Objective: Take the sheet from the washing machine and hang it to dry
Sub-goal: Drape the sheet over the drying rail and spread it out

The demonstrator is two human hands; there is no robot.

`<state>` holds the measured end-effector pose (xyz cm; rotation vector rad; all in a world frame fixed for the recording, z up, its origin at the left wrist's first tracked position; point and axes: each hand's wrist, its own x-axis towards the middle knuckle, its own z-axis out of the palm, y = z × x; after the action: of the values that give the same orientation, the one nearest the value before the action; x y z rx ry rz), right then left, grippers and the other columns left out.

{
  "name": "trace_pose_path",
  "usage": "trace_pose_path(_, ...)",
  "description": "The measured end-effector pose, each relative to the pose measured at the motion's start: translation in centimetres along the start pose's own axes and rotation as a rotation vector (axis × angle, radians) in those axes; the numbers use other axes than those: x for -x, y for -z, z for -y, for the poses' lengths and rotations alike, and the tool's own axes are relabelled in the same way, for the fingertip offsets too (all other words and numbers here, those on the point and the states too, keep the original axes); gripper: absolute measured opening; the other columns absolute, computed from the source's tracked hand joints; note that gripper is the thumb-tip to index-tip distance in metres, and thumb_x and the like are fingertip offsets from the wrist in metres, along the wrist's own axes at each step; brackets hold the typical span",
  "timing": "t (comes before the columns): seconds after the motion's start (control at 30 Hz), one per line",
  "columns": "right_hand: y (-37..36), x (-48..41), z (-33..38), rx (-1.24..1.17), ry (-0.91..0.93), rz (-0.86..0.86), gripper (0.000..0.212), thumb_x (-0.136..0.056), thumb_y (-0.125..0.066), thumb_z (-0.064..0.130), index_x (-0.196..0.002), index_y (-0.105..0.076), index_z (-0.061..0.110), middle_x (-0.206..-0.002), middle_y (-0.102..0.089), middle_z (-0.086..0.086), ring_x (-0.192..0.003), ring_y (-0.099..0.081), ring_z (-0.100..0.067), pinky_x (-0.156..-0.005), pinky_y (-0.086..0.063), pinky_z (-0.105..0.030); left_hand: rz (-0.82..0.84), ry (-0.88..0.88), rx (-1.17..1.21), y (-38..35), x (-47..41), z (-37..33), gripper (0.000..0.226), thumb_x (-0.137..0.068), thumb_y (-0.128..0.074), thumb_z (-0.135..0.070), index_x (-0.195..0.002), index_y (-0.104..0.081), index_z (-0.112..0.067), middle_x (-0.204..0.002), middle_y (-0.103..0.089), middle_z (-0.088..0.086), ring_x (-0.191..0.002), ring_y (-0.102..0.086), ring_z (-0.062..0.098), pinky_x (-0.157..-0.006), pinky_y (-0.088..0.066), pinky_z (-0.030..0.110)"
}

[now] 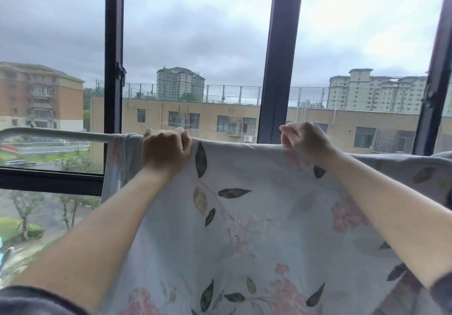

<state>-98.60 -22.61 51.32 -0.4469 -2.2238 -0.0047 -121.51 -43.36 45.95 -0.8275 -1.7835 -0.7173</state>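
Head view, read from the hands outward. Find left hand (166,147) clenched on the top fold of the sheet (256,217), knuckles up, fingers curled over the far side. Find right hand (303,141) gripping the same fold further right, well apart from the left. Judge the spacing deliberate: meant to hold the fold taut between the two grips and keep the cloth flat rather than bunched.

Note floral sheet out of the machine and draped over the pale rail (56,135), near half hanging down towards the camera beneath both forearms. Note bunched folds just left of the left hand, against the bare stretch of rail, and further cloth running off right. Extent of cloth on the far side: cannot tell.

Judge task late: at the spreading and evening-out step, not yet finished.

Beyond the rail, record dark window frame (278,57), then buildings (181,83) under grey sky. Rail presumably placed at the window for light and air.
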Motion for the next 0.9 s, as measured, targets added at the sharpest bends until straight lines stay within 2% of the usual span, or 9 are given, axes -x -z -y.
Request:
trace_pose_path(0.1,-0.7,-0.9,3.5,-0.208,0.044,0.252,0.044,-0.099,-0.044,0.04,-0.066,-0.06,0.016,-0.048,-0.052,0.011,-0.04,-0.045,-0.004,-0.047,-0.036,-0.023,0.021,-0.002,-0.009,0.3,-0.1,0.3,0.047,-0.092,-0.025,-0.033,-0.074,-0.063,-0.012,-0.058,-0.062,0.012,-0.049,-0.054,0.026,-0.082,-0.042,0.041)
trace_pose_path(0.2,-2.1,-0.4,3.8,-0.141,0.118,0.407,0.046,-0.094,-0.041,0.055,-0.062,-0.05,0.024,-0.049,-0.04,0.013,-0.044,-0.034,-0.003,-0.05,-0.03,-0.027,0.023,-0.019,-0.006,0.8,0.0,1.4,0.047,-0.092,-0.025,-0.032,-0.072,-0.063,-0.012,-0.057,-0.061,0.013,-0.05,-0.055,0.027,-0.08,-0.042,0.04)
trace_pose_path(0.27,-1.9,0.2,2.4,0.026,0.163,0.365,0.047,-0.089,-0.033,0.066,-0.067,-0.052,0.03,-0.055,-0.05,0.01,-0.049,-0.045,-0.004,-0.052,-0.039,-0.029,0.005,-0.027,0.015,0.8,0.1,2.3,0.044,-0.092,-0.03,-0.029,-0.07,-0.063,-0.012,-0.055,-0.061,0.011,-0.047,-0.051,0.024,-0.08,-0.042,0.04)
trace_pose_path(0.33,-1.1,1.0,1.5,0.103,0.142,0.329,0.046,-0.089,-0.026,0.067,-0.071,-0.053,0.034,-0.06,-0.058,0.007,-0.046,-0.054,-0.006,-0.046,-0.041,-0.024,-0.001,-0.021,0.026,0.7,0.0,3.2,0.045,-0.093,-0.03,-0.029,-0.069,-0.063,-0.012,-0.054,-0.06,0.008,-0.045,-0.043,0.02,-0.079,-0.043,0.039)
trace_pose_path(0.47,-0.2,2.0,0.0,0.075,0.1,0.239,0.035,-0.098,-0.036,0.046,-0.068,-0.054,0.045,-0.059,-0.059,0.025,-0.048,-0.057,-0.005,-0.061,-0.052,-0.035,-0.036,-0.035,0.036,0.1,-0.1,2.6,0.048,-0.091,-0.025,-0.031,-0.065,-0.061,-0.014,-0.053,-0.06,0.008,-0.044,-0.048,0.021,-0.076,-0.043,0.038)
trace_pose_path(0.57,-0.6,1.8,-1.2,0.046,0.031,0.082,0.038,-0.098,-0.046,0.035,-0.061,-0.054,0.034,-0.053,-0.055,0.013,-0.056,-0.053,-0.013,-0.064,-0.048,-0.037,-0.034,-0.038,0.045,-0.2,-0.1,1.2,0.046,-0.09,-0.025,-0.03,-0.062,-0.058,-0.014,-0.053,-0.06,0.01,-0.046,-0.051,0.024,-0.078,-0.043,0.038)
trace_pose_path(0.67,-1.3,1.0,-0.9,0.065,0.019,-0.003,0.039,-0.094,-0.042,0.042,-0.068,-0.056,0.018,-0.061,-0.06,0.007,-0.065,-0.058,-0.024,-0.068,-0.051,-0.042,-0.046,-0.032,0.035,-0.6,-0.2,0.9,0.047,-0.09,-0.024,-0.03,-0.062,-0.059,-0.013,-0.054,-0.06,0.011,-0.046,-0.052,0.025,-0.079,-0.042,0.039)
trace_pose_path(0.8,-1.1,-1.8,2.8,-0.036,0.027,-0.145,0.032,-0.096,-0.047,0.032,-0.07,-0.061,0.021,-0.065,-0.062,0.004,-0.069,-0.059,-0.023,-0.063,-0.046,-0.033,-0.041,-0.018,0.033,-0.7,-0.1,0.7,0.044,-0.088,-0.029,-0.03,-0.061,-0.059,-0.013,-0.054,-0.061,0.011,-0.049,-0.056,0.027,-0.079,-0.042,0.04)
trace_pose_path(0.9,-2.2,-4.8,7.4,-0.117,0.038,-0.16,0.034,-0.094,-0.046,0.034,-0.064,-0.058,0.024,-0.066,-0.062,0.004,-0.068,-0.058,-0.021,-0.063,-0.044,-0.03,-0.03,-0.018,0.027,-0.5,-0.2,0.2,0.045,-0.088,-0.027,-0.031,-0.06,-0.058,-0.014,-0.052,-0.059,0.01,-0.047,-0.055,0.026,-0.077,-0.042,0.039)
